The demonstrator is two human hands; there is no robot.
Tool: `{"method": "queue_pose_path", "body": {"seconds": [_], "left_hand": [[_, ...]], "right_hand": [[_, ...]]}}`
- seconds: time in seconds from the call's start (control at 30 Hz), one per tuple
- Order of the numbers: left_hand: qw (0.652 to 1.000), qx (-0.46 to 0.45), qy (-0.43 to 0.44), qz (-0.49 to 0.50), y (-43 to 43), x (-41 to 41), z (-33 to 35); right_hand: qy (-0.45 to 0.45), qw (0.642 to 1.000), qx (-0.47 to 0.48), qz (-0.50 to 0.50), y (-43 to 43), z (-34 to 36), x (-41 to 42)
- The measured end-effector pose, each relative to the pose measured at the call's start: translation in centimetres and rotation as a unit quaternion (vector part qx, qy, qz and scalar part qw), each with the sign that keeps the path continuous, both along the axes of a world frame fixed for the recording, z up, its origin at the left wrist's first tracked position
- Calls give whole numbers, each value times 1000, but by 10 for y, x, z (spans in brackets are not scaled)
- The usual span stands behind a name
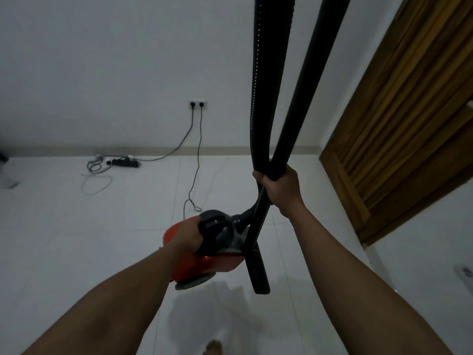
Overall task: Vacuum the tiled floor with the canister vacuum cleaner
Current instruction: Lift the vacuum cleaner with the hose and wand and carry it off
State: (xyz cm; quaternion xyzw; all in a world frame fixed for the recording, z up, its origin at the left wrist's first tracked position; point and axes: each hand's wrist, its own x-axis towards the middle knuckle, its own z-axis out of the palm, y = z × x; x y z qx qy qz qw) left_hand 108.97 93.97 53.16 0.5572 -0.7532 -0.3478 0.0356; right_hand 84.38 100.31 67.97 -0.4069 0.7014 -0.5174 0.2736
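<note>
In a dim, white-walled room, a person's left hand (188,235) is clenched round the dark moulded carry handle (215,224) of a canister vacuum cleaner (204,262). Its rounded, glossy orange shell hangs from that grip in the lower middle of the view, above the tiled floor (76,239). A grey disc-shaped wheel (192,283) shows on the underside.

The right hand (281,190) grasps two black lengths together, just above the canister. One is the ribbed flexible hose (266,85), whose ridges catch a dotted line of light. The other is a smooth rigid tube (307,85). Both rise out of the top of the view. The hose curves down into a grey elbow on the canister, and the tube crosses in front of the shell and ends open, close above the tiles.

The large white tiles are polished enough to carry a murky reflection beneath the machine. A thin black cord (198,155) runs from a wall socket (197,104) down to the floor. A black power strip (125,162) lies among loose cables by the skirting. A slatted wooden door (399,139) stands at right, and a bare foot (212,348) shows at the bottom edge.
</note>
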Motion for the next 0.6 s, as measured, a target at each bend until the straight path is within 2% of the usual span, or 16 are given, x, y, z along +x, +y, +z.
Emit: {"method": "queue_pose_path", "body": {"seconds": [0.27,0.6], "left_hand": [[998,-30,7,-51,-168,-127,30],[997,-39,6,-65,-362,-291,30]], "right_hand": [[-22,996,-73,-39,-142,10,-114],[-30,996,-59,-67,-331,16,-276]]}}
